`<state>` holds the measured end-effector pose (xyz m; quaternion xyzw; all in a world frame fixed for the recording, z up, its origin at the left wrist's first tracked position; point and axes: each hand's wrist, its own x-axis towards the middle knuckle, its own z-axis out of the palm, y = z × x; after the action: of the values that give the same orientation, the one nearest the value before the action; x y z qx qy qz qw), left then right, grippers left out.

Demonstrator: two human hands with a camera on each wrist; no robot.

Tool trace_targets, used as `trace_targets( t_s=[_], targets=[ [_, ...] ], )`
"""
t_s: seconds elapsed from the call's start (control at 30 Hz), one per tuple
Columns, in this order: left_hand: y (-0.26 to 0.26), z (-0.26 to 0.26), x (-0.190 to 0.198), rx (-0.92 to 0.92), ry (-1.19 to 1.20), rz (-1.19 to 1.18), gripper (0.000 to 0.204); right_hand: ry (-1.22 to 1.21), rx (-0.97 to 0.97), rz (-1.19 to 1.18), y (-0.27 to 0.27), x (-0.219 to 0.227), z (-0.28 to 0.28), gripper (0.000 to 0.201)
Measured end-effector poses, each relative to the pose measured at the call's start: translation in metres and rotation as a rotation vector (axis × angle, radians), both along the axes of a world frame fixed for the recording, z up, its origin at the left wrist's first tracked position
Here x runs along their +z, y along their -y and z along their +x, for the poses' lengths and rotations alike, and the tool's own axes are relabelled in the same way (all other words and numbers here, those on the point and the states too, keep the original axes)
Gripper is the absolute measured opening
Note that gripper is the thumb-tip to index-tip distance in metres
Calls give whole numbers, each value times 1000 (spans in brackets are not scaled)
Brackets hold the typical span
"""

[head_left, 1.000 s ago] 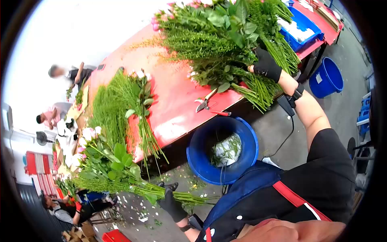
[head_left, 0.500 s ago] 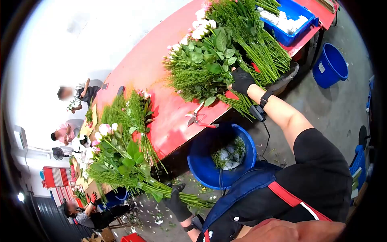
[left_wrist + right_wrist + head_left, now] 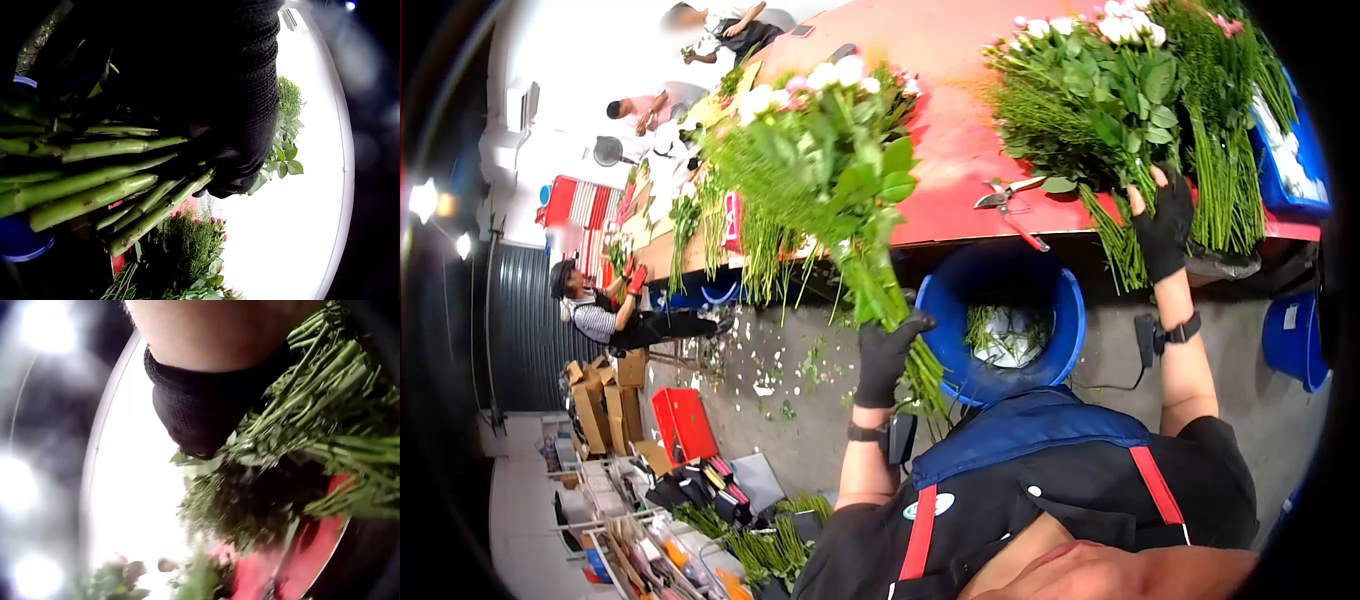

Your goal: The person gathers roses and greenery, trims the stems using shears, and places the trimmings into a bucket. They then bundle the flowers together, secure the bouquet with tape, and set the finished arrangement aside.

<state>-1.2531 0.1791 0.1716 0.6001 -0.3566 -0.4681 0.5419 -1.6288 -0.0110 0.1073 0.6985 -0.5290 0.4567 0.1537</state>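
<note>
My left hand [image 3: 888,362], in a black glove, grips the green stems of a bouquet [image 3: 835,190]. White and pale pink blooms top it, over broad leaves and fine greenery. Its cut stem ends [image 3: 94,194] fill the left wrist view. My right hand [image 3: 1165,230], in a black glove with bare thumb and fingertip showing, lies on the stems of a flower bunch [image 3: 1090,100] on the red table [image 3: 945,190]. In the right wrist view its fingers are hidden; I cannot tell whether they hold those stems. Pruning shears [image 3: 1005,200] with red handles lie left of that bunch.
A large blue bin [image 3: 1075,335] with clippings stands below the table edge. More greenery [image 3: 1220,150] and a blue crate [image 3: 1310,190] lie at the right. Other people work at the far left. Petals, a red crate [image 3: 683,425] and boxes [image 3: 600,405] are on the floor.
The head view has swung left. The bouquet in my left hand has risen from nearly level to steeply tilted, blooms up. My right hand stays at the bunch on the table.
</note>
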Motion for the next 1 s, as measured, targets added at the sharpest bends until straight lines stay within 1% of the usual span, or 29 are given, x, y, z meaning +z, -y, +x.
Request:
trace_targets(
  t_s=[0.03, 0.07, 0.1, 0.13, 0.17, 0.2, 0.23, 0.27, 0.3, 0.33, 0.37, 0.4, 0.43, 0.5, 0.53, 0.57, 0.6, 0.63, 0.67, 0.7, 0.77, 0.8, 0.83, 0.9, 0.93, 0.97, 1.0],
  targets=[
    [4, 5, -8, -47, 8, 1, 29, 98, 9, 138, -16, -5, 22, 37],
    [9, 6, -13, -76, 18, -28, 30, 405, 302, 289, -30, 6, 52, 27],
    [14, 11, -24, -102, -21, -34, 30, 458, 464, 409, -45, 12, 82, 25],
    [20, 15, -36, -134, -16, -41, 32, 568, 602, 735, -53, 5, 109, 28],
    [27, 19, -46, -172, -12, -51, 33, 548, 708, 744, -61, 15, 142, 38],
    [34, 20, -44, -192, 86, -65, 34, 446, 683, 878, -61, 6, 170, 56],
    [42, 29, -65, -230, 186, -123, 35, 591, 750, 1030, -57, 0, 202, 70],
    [49, 32, -73, -245, 246, -149, 35, 624, 787, 1047, -42, -24, 229, 77],
    [54, 34, -80, -262, 306, -178, 35, 654, 743, 1111, -35, -1, 255, 73],
    [60, 36, -102, -241, 386, -237, 38, 562, 703, 1133, -35, 28, 278, 62],
    [67, 40, -120, -213, 465, -302, 41, 633, 671, 984, -33, 14, 302, 50],
    [70, 43, -111, -244, 328, -247, 47, 687, 635, 832, -31, -1, 327, 39],
    [77, 56, -108, -313, 347, -230, 55, 609, 573, 816, -30, -7, 332, 34],
    [90, 100, -95, -626, 557, -379, 69, 770, 689, 631, -30, -18, 345, 41],
    [90, 127, -102, -696, 607, -300, 77, 712, 684, 754, -30, -17, 345, 42],
    [86, 148, -68, -702, 89, -199, 73, 601, 647, 688, -32, -15, 352, 41],
    [92, 173, -89, -558, 39, -185, 67, 495, 602, 619, -34, -13, 359, 40],
    [99, 194, -93, -416, -7, -164, 61, 362, 530, 539, -38, -18, 367, 40],
    [102, 218, -95, -488, -197, -128, 59, 425, 559, 596, -45, -34, 376, 40],
    [102, 236, -81, -552, -388, -93, 56, 550, 607, 704, -57, -43, 387, 46],
    [97, 267, -178, -442, -63, 11, 34, 175, 677, 603, -79, -63, 402, 50],
    [91, 266, -179, -391, -213, -52, 30, 486, 740, 801, -90, -49, 420, 54],
    [84, 273, -179, -318, -382, 76, 27, 509, 745, 767, -96, -45, 432, 47],
    [69, 284, -169, -74, -731, 304, 22, 545, 768, 791, -98, -73, 438, 34],
    [54, 289, -164, -82, -698, 312, 23, 652, 680, 915, -105, -68, 443, 21],
    [39, 293, -161, -92, -665, 322, 25, 671, 690, 814, -108, -61, 449, 16],
    [31, 297, -157, -102, -654, 314, 26, 694, 657, 894, -111, -59, 450, 15]
  ],
)
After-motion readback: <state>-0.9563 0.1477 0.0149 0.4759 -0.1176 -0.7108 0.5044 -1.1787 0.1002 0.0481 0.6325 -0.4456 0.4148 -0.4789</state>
